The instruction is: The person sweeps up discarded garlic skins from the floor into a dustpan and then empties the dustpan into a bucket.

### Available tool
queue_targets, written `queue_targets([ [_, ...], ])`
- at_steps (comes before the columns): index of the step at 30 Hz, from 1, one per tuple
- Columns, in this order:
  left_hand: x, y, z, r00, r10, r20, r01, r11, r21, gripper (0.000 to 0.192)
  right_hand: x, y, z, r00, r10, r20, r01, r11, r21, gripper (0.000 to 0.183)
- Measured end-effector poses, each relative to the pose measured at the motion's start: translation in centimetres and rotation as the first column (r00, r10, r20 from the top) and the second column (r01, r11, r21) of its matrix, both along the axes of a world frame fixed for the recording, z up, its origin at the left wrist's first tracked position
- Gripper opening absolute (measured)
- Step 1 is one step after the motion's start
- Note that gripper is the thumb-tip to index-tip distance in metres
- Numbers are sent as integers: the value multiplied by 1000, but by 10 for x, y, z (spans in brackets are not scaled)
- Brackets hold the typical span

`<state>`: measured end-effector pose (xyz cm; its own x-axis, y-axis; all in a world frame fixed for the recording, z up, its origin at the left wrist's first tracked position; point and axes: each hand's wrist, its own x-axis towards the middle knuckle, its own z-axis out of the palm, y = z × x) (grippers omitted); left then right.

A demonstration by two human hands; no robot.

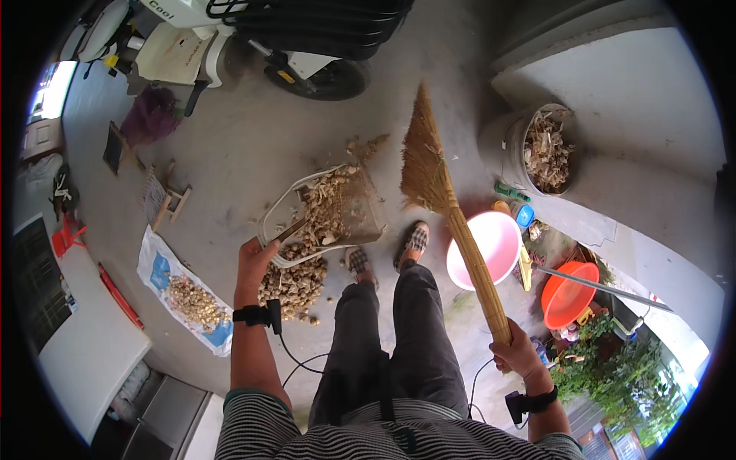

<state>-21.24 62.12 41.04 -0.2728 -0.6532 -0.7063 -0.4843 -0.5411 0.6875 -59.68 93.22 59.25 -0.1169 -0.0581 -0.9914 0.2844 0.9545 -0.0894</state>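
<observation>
My left hand (256, 260) is closed around a brown wooden handle (291, 230) that reaches over a dustpan-like plastic scoop (368, 221) with a pale rim. Dry, papery brown husks (325, 207) fill much of the scoop. Against its near left side lies a heap of small round tan bulbs or nuts (296, 287); I cannot tell which. My right hand (513, 349) grips the yellow bound handle of a straw broom (471, 253). The broom's brown bristles (424, 155) point away from me, to the right of the scoop.
A pink basin (489, 247) and an orange basin (569, 296) stand right. Behind them is a bucket (509, 144) of dry husks. A scooter (316, 75) is parked ahead. Left are a small wooden stool (172, 201) and a white sack (152, 247) with yellowish pieces on it.
</observation>
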Motion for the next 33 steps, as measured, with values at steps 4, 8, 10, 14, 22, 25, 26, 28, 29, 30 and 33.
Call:
queue_targets([
  [4,2,27,-39,973,-115,202,120,993,-12,22,-2,1,-28,992,61,-107,-66,997,-49,53],
  [8,23,35,11,968,-40,246,55,997,-54,26,1,-10,-27,935,283,-216,-280,959,44,54],
  [10,63,44,28,968,74,241,-46,992,-121,24,3,-16,-31,924,308,-225,-312,950,18,54],
  [14,133,72,112,893,354,276,-310,931,-191,18,17,-53,-39,868,474,-146,-484,874,-44,57],
  [22,242,157,212,530,820,215,-667,560,-492,31,128,-165,-131,815,489,312,-385,858,-340,44],
  [25,276,176,210,411,881,232,-723,470,-506,31,194,-209,-187,751,474,460,-263,853,-451,28],
  [26,282,179,207,357,909,213,-755,415,-507,31,214,-224,-202,734,477,482,-254,853,-456,25],
  [28,282,175,207,352,898,264,-729,440,-525,30,248,-250,-232,691,519,504,-279,834,-476,20],
  [29,283,175,206,348,883,314,-703,467,-536,30,259,-258,-245,662,554,504,-312,816,-488,18],
  [30,290,183,202,339,885,319,-706,464,-535,30,266,-266,-255,656,558,508,-318,815,-484,18],
  [33,312,205,188,352,886,302,-728,462,-507,28,273,-277,-274,583,688,432,-467,719,-516,19],
])
